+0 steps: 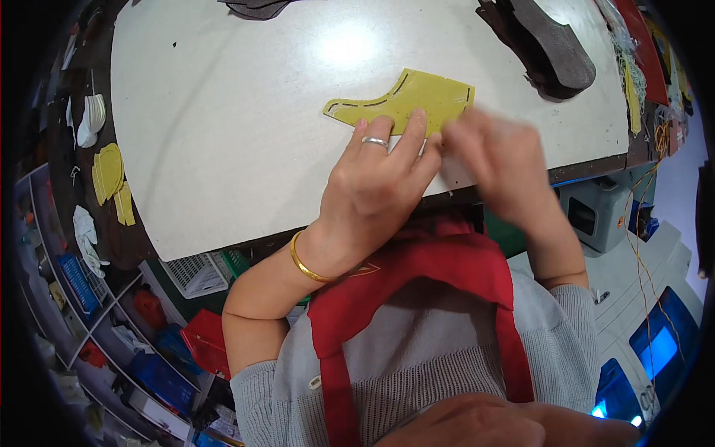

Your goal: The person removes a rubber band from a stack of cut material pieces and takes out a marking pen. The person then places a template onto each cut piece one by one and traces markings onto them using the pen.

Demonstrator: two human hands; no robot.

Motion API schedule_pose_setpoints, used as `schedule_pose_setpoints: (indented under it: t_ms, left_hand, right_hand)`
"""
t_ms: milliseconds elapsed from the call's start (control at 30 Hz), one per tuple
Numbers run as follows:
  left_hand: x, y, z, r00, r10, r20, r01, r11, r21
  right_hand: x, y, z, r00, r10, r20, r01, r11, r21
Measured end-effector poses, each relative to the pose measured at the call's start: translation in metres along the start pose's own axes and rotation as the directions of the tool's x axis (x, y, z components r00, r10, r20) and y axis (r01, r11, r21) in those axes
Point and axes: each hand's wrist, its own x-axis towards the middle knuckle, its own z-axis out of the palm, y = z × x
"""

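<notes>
A flat yellow pattern piece [436,91], shaped like part of a shoe upper, lies on the white tabletop. Dark slots run along its edges. My left hand [380,164] rests on its near edge, fingers apart and laid flat, pressing it down. A ring and a gold bangle are on that hand and wrist. At the piece's right corner, my right hand [495,160] is smeared by motion. Its fingers look bent, but whether anything is between them cannot be made out.
Stacked dark brown shoe-shaped pieces [555,56] lie at the far right, with more dark pieces [257,7] at the far edge. Yellow pieces [109,173] and a white glove [87,235] sit left of the white board. Plastic baskets [195,274] stand below the table's edge.
</notes>
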Motion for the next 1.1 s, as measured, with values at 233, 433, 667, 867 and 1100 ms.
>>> schedule_pose_setpoints:
  t_ms: [233, 433, 667, 867, 1100]
  left_hand:
    - [0.014, -0.004, -0.002, 1.0, -0.015, -0.018, 0.019, 0.979, 0.204]
    - [0.033, -0.032, -0.005, 0.982, 0.145, -0.123, -0.132, 0.985, 0.108]
    - [0.067, -0.113, -0.001, 0.982, -0.188, -0.035, 0.191, 0.962, 0.193]
    - [0.003, 0.01, -0.003, 0.996, 0.007, 0.088, 0.006, 0.99, -0.144]
    - [-0.021, 0.012, -0.012, 0.996, -0.024, -0.088, 0.007, 0.983, -0.184]
  right_hand:
    - [0.055, 0.032, -0.006, 0.963, 0.267, 0.033, -0.268, 0.963, 0.006]
    - [0.021, 0.051, -0.03, 0.947, 0.255, -0.194, -0.183, 0.927, 0.328]
    - [0.002, 0.145, -0.096, 0.695, 0.609, -0.383, -0.683, 0.725, -0.088]
    - [-0.001, 0.074, -0.041, 0.842, 0.436, -0.317, -0.248, 0.836, 0.49]
    - [0.028, 0.041, 0.004, 0.951, 0.299, 0.075, -0.297, 0.827, 0.477]
